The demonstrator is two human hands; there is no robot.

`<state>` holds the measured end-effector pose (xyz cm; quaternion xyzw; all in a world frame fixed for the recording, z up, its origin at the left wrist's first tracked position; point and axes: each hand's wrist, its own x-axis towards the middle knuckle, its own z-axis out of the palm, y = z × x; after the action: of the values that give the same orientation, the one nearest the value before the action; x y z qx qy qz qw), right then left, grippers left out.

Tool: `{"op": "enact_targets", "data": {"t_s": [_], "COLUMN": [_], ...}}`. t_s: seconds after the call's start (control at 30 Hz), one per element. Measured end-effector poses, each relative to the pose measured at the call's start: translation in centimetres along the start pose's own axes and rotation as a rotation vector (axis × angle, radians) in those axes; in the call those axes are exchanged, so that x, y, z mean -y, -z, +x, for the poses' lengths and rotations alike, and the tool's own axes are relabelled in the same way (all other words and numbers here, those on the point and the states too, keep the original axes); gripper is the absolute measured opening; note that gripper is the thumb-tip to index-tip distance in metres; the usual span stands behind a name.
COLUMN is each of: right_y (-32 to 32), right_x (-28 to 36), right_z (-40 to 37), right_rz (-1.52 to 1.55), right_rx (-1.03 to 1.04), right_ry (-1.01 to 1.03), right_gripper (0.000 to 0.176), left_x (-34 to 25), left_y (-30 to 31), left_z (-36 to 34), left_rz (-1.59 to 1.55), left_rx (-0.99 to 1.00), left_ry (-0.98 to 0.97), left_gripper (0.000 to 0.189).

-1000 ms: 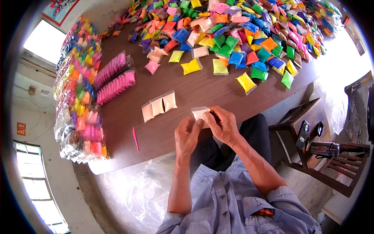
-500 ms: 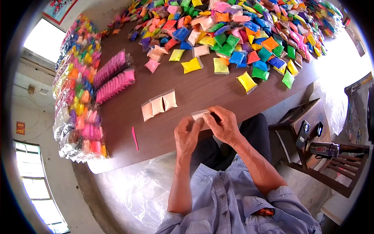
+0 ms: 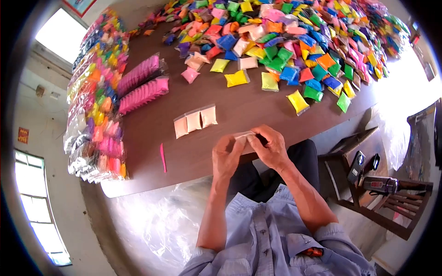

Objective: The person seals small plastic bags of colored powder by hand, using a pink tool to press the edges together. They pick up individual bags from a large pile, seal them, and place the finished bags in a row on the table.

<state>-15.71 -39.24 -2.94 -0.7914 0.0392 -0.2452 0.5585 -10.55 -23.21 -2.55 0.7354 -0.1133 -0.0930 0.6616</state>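
Note:
Near the table's front edge, my left hand (image 3: 226,154) and my right hand (image 3: 270,148) are close together, thumbs and fingers pinched on a small pale packet (image 3: 244,135). Fingers cover most of that packet. To the left and farther in, three pale peach packets (image 3: 194,120) lie side by side in a row on the brown table (image 3: 147,138). A thin pink stick (image 3: 163,158) rests left of my hands.
A large heap of colourful packets (image 3: 276,50) spreads over the table's far side. Two rows of pink packets (image 3: 143,96) and stacked bagged packets (image 3: 99,106) stand at left. Right of the table, a wooden chair (image 3: 363,202) carries a flask (image 3: 380,184) and a phone (image 3: 356,167).
The view has shifted a little. Both hands keep hold of the pale packet, which is tilted and shows less of its face between the fingers.

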Motion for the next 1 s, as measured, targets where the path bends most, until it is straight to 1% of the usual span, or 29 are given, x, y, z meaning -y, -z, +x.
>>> {"op": "enact_targets", "data": {"t_s": [0.03,0.07,0.13,0.17,0.2,0.23,0.27,0.3,0.33,0.37,0.4,0.47,0.53,0.57,0.6,0.63,0.67,0.7,0.73,0.77,0.8,0.83,0.87,0.93,0.97,1.0], "right_y": [0.0,-0.1,0.0,-0.1,0.0,0.2,0.3,0.2,0.2,0.4,0.7,1.5,1.6,1.9,1.9,1.9,1.7,1.2,0.7,0.2,-0.2,-0.7,-0.9,-1.2,-0.9,-0.7], "right_x": [0.2,0.3,0.6,0.5,0.5,0.6,0.4,0.1,-0.2,-0.4,0.2,0.6,1.1,0.7,0.8,1.0,1.1,0.7,0.6,0.6,0.6,0.3,0.1,-0.2,-0.8,-0.6], "right_z": [0.0,-0.1,-0.1,-0.1,-0.1,-0.1,-0.1,-0.1,-0.1,-0.2,0.0,0.6,1.6,2.1,2.2,2.4,2.4,1.9,1.4,0.8,0.2,-0.3,-0.7,-1.3,-1.7,-1.7], "right_rz": [-0.006,-0.012,-0.023,-0.011,0.002,-0.007,-0.005,0.008,0.021,0.001,-0.084,-0.249,-0.322,-0.433,-0.43,-0.531,-0.632,-0.665,-0.662,-0.68,-0.699,-0.677,-0.677,-0.661,-0.667,-0.67], "right_rx": [-0.012,-0.022,0.009,0.0,-0.008,0.02,0.037,-0.004,-0.044,-0.092,-0.132,-0.225,-0.317,-0.34,-0.341,-0.315,-0.291,-0.253,-0.261,-0.188,-0.115,-0.082,-0.092,-0.047,-0.014,-0.031], "right_ry": [-0.04,-0.079,-0.056,-0.051,-0.045,-0.073,-0.059,-0.086,-0.113,-0.097,-0.081,0.016,0.166,0.29,0.292,0.349,0.403,0.374,0.368,0.391,0.412,0.383,0.378,0.377,0.363,0.349], "right_gripper": [0.015,0.014,0.014,0.014,0.013,0.012,0.012,0.012,0.011,0.012,0.011,0.009,0.009,0.012,0.012,0.014,0.015,0.017,0.017,0.017,0.017,0.018,0.018,0.019,0.024,0.024], "left_x": [-0.5,-0.3,0.1,0.2,0.2,0.3,0.3,-0.3,-0.7,-1.0,-1.2,-1.2,-0.8,-0.6,0.0,0.5,0.8,0.9,0.8,0.7,0.5,0.4,0.3,0.1,0.7,1.0], "left_y": [-0.3,-0.3,-0.1,-0.2,-0.3,-0.2,-0.1,0.3,0.7,1.1,1.6,3.5,6.1,7.6,9.3,11.0,12.7,14.3,15.7,16.9,17.9,18.7,19.2,20.1,20.6,21.2], "left_z": [-0.1,-0.1,-0.1,-0.2,-0.3,-0.3,-0.3,-0.4,-0.6,-0.8,-1.1,-1.9,-2.3,-2.4,-2.4,-2.5,-2.6,-2.7,-2.8,-2.8,-2.8,-2.8,-2.8,-2.8,-2.6,-2.5], "left_rz": [-0.104,-0.109,-0.056,0.001,-0.004,-0.015,-0.026,-0.057,-0.059,-0.1,-0.141,-0.151,-0.087,-0.037,0.125,0.29,0.297,0.535,0.773,0.777,0.899,1.021,1.023,1.062,1.063,1.068], "left_rx": [0.007,-0.012,0.009,-0.02,-0.043,-0.025,-0.005,0.02,0.001,-0.01,-0.019,-0.044,-0.189,-0.253,-0.327,-0.399,-0.397,-0.5,-0.597,-0.587,-0.637,-0.687,-0.679,-0.554,-0.537,-0.52], "left_ry": [0.019,0.012,0.012,-0.102,-0.107,-0.078,-0.049,-0.028,-0.033,-0.023,-0.01,-0.02,-0.085,-0.09,-0.124,-0.158,-0.162,-0.24,-0.321,-0.327,-0.303,-0.279,-0.288,-0.027,-0.095,-0.109], "left_gripper": [0.018,0.018,0.017,0.019,0.019,0.019,0.02,0.022,0.022,0.023,0.025,0.026,0.027,0.023,0.021,0.019,0.019,0.019,0.018,0.018,0.018,0.019,0.019,0.02,0.017,0.017]}}
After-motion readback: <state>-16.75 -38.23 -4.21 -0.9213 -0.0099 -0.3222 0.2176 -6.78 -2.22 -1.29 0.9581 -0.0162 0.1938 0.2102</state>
